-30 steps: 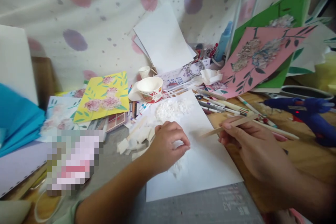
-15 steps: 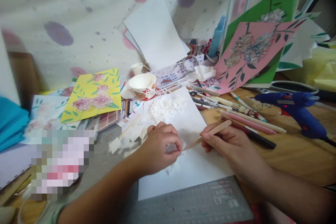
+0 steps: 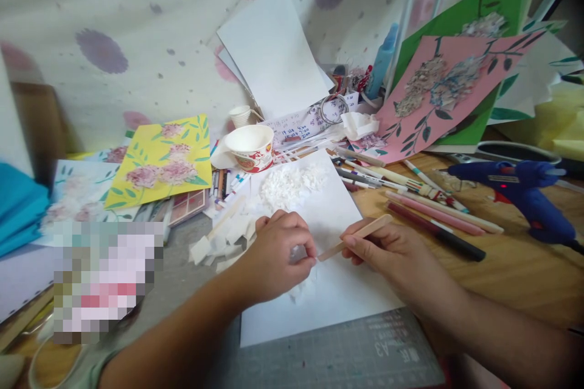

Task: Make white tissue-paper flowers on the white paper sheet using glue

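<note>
My right hand (image 3: 381,249) grips a flat wooden craft stick (image 3: 360,236), slanting down to the left. The stick's lower tip is at the fingertips of my left hand (image 3: 283,258), which are closed in a pinch; whatever is between them is too small to make out. Both hands are over a white sheet of paper (image 3: 278,322). A fluffy cluster of white paper bits (image 3: 292,187) covers the sheet's upper part, and a second white patch (image 3: 303,292) shows partly beneath my left hand. Loose white paper scraps (image 3: 214,249) lie left of my left hand.
A grey cutting mat (image 3: 347,352) lies under the sheet. A white paper cup (image 3: 250,149) stands behind it. At right are several pens (image 3: 438,213) and a blue glue gun (image 3: 524,194) with a red light. Yellow (image 3: 150,161) and pink (image 3: 420,115) flower pictures stand at the sides.
My right hand and the craft stick have shifted slightly left and the stick lies a little flatter. My left hand keeps its pinch. The whole view has moved slightly.
</note>
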A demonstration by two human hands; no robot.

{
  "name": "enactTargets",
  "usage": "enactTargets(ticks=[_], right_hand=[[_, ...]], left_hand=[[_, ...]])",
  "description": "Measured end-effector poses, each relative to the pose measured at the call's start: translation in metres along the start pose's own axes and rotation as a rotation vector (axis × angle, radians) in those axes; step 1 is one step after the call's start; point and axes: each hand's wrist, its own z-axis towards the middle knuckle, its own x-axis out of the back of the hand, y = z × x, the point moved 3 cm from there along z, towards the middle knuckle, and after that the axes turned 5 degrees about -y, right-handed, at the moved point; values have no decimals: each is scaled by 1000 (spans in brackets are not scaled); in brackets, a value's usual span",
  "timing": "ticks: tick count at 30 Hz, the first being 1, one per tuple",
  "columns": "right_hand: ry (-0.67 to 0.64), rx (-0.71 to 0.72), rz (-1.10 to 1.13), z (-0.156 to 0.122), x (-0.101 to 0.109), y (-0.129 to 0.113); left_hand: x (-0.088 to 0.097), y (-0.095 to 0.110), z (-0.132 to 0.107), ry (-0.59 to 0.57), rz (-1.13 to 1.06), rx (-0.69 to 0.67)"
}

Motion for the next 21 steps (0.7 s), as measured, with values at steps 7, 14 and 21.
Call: enactTargets(ticks=[7, 14, 21], right_hand=[[15, -126, 83, 7, -1, -2], [164, -221, 271, 2, 11, 6], [176, -40, 221, 10, 0, 4]], left_hand=[[-5, 0, 4, 28, 14, 63], [58, -38, -16, 302, 32, 34], [88, -81, -55, -145, 294, 96]])
